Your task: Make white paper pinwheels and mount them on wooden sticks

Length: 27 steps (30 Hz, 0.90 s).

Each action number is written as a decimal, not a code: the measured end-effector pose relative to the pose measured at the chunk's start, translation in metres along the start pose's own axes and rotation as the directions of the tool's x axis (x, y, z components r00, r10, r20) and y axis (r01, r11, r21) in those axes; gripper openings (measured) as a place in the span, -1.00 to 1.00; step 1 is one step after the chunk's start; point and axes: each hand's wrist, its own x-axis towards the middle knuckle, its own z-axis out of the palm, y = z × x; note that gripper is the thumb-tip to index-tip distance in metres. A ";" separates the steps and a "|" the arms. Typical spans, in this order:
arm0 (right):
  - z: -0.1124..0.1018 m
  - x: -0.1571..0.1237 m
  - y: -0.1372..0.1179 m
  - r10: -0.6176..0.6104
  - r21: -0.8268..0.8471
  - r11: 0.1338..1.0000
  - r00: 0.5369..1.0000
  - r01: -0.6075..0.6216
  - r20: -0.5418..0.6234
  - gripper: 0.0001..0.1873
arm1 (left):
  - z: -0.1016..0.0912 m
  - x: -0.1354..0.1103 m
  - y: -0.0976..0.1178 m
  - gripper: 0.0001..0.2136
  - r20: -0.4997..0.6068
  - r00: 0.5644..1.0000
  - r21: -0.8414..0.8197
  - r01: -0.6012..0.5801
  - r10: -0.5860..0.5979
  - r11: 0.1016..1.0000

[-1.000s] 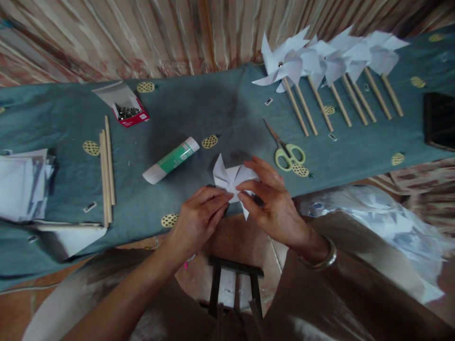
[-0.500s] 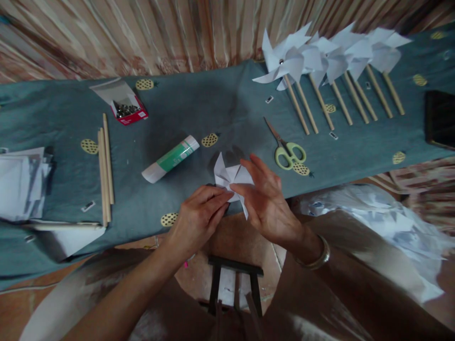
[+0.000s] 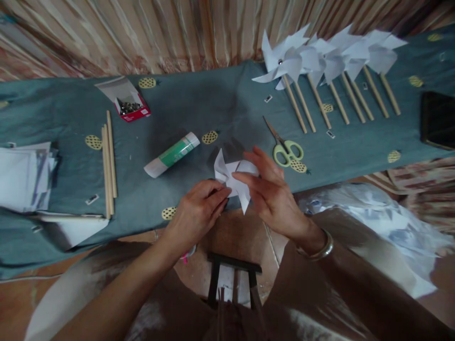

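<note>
A folded white paper pinwheel [image 3: 232,182] with curled blades is at the table's front edge, between my hands. My left hand [image 3: 201,206] pinches its lower left side between thumb and fingers. My right hand [image 3: 273,192] is over the pinwheel's right side, fingers stretched out and apart. One of its fingertips is at the pinwheel's centre; whether it presses there I cannot tell. A glue stick [image 3: 172,155] lies to the left beyond my hands. Scissors [image 3: 287,150] with green handles lie to the right.
Several finished pinwheels [image 3: 291,61] on wooden sticks lie at the back right. Further left are a red box [image 3: 133,111] of metal pins, three wooden sticks [image 3: 109,166] and a stack of white paper [image 3: 23,177]. A dark device [image 3: 439,118] is at the right edge. A plastic bag [image 3: 384,227] stands below.
My right hand's fingers have shifted and straightened over the pinwheel, showing more of its lower right blade. My left hand keeps its pinch. The whole view has shifted slightly.
</note>
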 end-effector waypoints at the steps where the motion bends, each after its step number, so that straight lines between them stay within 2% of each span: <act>1: -0.003 0.000 0.002 0.010 -0.001 1.000 1.000 -0.010 -0.014 -0.57 | -0.001 0.001 -0.002 -0.82 -0.006 1.000 0.025 -0.017 0.017 1.000; 7: -0.007 0.001 0.006 0.020 -0.042 0.999 0.999 -0.022 -0.045 -0.67 | -0.014 0.005 -0.017 -0.84 -0.072 0.993 0.170 -0.078 0.092 0.982; 11: -0.003 -0.001 0.001 -0.007 -0.077 0.997 1.000 0.005 -0.018 -0.73 | -0.017 0.003 -0.018 -0.80 -0.072 0.995 0.123 -0.053 0.063 0.991; 17: -0.003 -0.001 0.002 -0.011 -0.118 0.993 1.000 0.010 -0.008 -0.74 | -0.015 -0.003 -0.013 -0.80 -0.035 0.996 0.075 -0.083 0.086 0.994; 23: -0.002 -0.002 0.003 -0.001 -0.089 0.996 1.000 0.001 0.003 -0.76 | -0.016 -0.001 -0.011 -0.85 -0.026 0.985 0.071 -0.169 0.172 0.983; 27: -0.001 -0.002 0.001 0.015 -0.092 0.996 1.000 -0.013 0.024 -0.76 | -0.015 0.000 -0.010 -0.88 -0.016 0.983 0.067 -0.183 0.184 0.981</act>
